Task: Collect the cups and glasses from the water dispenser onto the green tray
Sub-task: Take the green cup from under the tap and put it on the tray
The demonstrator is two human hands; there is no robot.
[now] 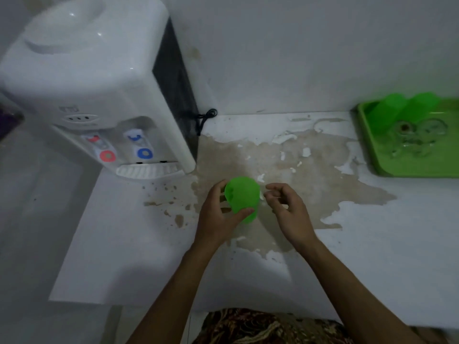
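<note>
A green plastic cup (243, 197) is held over the middle of the white counter, tilted, with my left hand (218, 214) wrapped around its side. My right hand (285, 209) hovers just to the right of the cup with its fingers curled and apart, holding nothing. The white water dispenser (99, 78) stands at the back left; its drip tray (149, 170) holds nothing. The green tray (372, 145) lies at the far right, carrying two green cups (390, 108) and several clear glasses (417, 137).
The counter (385, 256) has a large patch of peeled, brown-stained surface in its centre. A black power cord (206, 117) hangs behind the dispenser. The counter's left edge drops off beside the dispenser. Patterned fabric (260, 328) shows at the bottom.
</note>
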